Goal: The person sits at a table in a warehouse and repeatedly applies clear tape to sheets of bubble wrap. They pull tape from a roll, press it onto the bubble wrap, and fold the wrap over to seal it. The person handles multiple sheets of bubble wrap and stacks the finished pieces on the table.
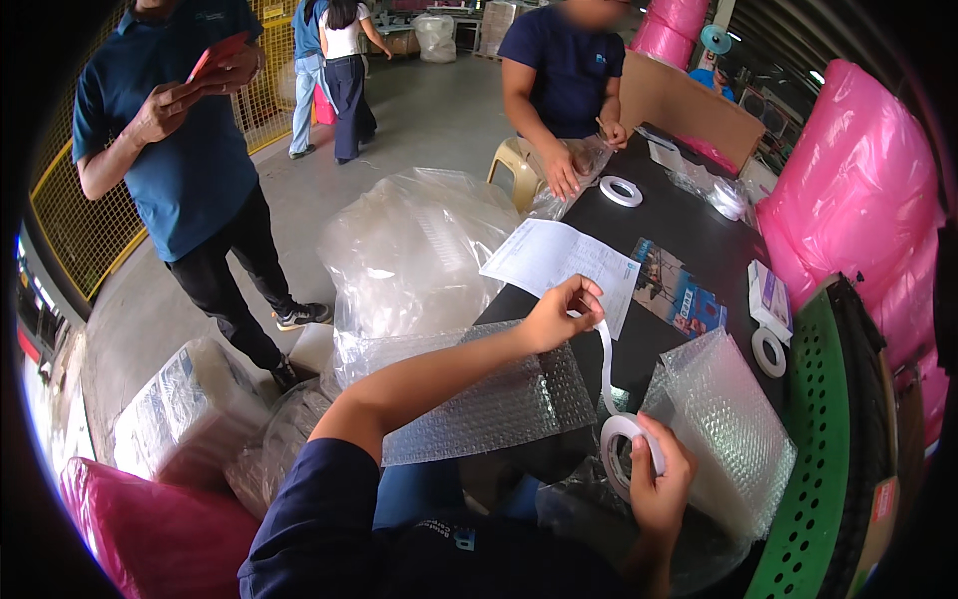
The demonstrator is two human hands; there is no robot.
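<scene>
My right hand (661, 482) grips a white roll of tape (621, 446) low over the black table (689, 225). A strip of tape (605, 361) runs up from the roll to my left hand (561, 311), which pinches its free end above a sheet of bubble wrap (479, 399). A second bubble wrap piece (723, 429) lies just right of the roll.
White paper sheets (559, 262), a blue printed leaflet (679, 290), a small box (770, 299) and other tape rolls (768, 351) (621, 191) lie on the table. A seated person (564, 85) works at the far end. A standing person (190, 160) holds a red phone. Clear plastic bags (409, 250) and pink bags (858, 200) surround the table.
</scene>
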